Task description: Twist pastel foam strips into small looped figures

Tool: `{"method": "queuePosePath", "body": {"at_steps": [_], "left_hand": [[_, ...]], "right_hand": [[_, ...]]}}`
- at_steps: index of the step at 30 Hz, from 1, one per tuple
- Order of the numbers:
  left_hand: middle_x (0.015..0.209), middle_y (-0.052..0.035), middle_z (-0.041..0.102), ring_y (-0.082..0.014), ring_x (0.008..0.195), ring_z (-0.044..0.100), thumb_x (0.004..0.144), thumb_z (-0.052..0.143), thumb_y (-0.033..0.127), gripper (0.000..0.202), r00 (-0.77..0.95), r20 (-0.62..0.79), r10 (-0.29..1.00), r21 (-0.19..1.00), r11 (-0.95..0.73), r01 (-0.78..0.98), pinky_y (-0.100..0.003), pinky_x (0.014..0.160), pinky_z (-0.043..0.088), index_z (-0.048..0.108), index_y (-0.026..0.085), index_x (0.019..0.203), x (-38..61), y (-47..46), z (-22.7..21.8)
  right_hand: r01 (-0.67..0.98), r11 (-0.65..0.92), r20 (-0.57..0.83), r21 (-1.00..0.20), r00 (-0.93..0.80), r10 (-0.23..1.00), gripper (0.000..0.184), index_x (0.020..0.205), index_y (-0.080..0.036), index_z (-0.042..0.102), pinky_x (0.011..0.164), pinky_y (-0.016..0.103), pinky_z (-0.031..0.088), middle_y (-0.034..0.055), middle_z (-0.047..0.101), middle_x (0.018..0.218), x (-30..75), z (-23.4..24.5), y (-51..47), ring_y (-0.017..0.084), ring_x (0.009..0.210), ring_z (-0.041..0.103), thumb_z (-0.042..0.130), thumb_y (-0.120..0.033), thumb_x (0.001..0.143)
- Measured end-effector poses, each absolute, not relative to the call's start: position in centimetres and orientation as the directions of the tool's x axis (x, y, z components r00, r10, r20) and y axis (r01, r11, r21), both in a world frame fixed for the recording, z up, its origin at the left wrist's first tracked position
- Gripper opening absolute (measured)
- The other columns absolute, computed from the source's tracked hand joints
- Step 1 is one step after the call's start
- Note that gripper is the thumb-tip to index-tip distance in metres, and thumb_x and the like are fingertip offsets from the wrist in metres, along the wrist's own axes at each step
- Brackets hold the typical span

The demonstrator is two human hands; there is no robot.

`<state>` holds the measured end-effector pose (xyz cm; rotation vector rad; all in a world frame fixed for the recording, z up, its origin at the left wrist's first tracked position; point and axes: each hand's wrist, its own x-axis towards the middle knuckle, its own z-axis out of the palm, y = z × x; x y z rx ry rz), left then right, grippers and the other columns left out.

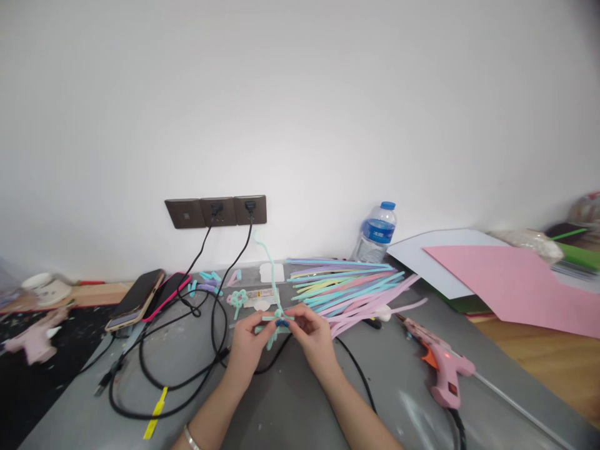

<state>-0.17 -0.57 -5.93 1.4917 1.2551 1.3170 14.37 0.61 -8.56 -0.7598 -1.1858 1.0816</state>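
Note:
Both my hands pinch a mint-green pipe cleaner over the middle of the grey table. One long end of it rises up and away, and short bent pieces stick out around my fingers. My left hand closes on it from the left, thumb against fingers. From the right, my right hand grips it close by, the two thumbs almost meeting. Dark blue shows at the thumb tips. Just beyond my left hand lies a mint-green pipe-cleaner flower. My fingers hide the middle of the held piece.
Many pastel pipe cleaners lie behind my right hand, near a water bottle. A pink glue gun sits at the right, beside pink paper. Black cables loop at the left, by two phones. Another glue gun lies far left.

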Motion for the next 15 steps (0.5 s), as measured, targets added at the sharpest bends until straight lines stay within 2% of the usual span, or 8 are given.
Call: {"method": "queuePosePath", "body": {"at_steps": [3, 10, 15], "left_hand": [[0.07, -0.0042, 0.073, -0.02, 0.067, 0.063, 0.071, 0.067, 0.031, 0.018, -0.035, 0.201, 0.979, 0.965, -0.191, 0.179, -0.026, 0.064, 0.048, 0.076, 0.015, 0.074, 0.0, -0.65, -5.86], [0.065, -0.0037, 0.072, -0.0192, 0.065, 0.063, 0.071, 0.067, 0.03, 0.017, -0.067, 0.201, 0.977, 0.966, -0.186, 0.182, -0.025, 0.061, 0.049, 0.075, 0.015, 0.072, 0.02, -0.75, -5.94], [0.078, -0.0063, 0.075, -0.0199, 0.067, 0.066, 0.064, 0.073, 0.029, 0.027, -0.089, 0.123, 0.988, 0.991, -0.118, 0.063, -0.027, 0.062, 0.053, 0.074, 0.015, 0.087, 0.03, -0.39, -6.04]], "right_hand": [[-0.216, 0.37, 0.372, -0.904, 0.033, 0.928, 0.003, 0.077, -0.023, 0.071, 0.064, 0.028, 0.044, 0.002, 0.058, 0.073, 14.44, -8.34, 0.49, 0.018, 0.071, 0.055, 0.07, -0.025, 0.075], [-0.134, 0.423, 0.424, -0.896, 0.025, 0.905, 0.006, 0.075, -0.023, 0.071, 0.066, 0.03, 0.042, 0.0026, 0.06, 0.071, 14.42, -7.99, 0.29, 0.019, 0.071, 0.053, 0.067, -0.026, 0.079], [-0.175, 0.376, 0.382, -0.91, 0.003, 0.924, 0.008, 0.076, -0.023, 0.071, 0.062, 0.029, 0.04, 0.0026, 0.057, 0.072, 14.42, -7.87, 0.33, 0.019, 0.07, 0.052, 0.068, -0.03, 0.078]]}}
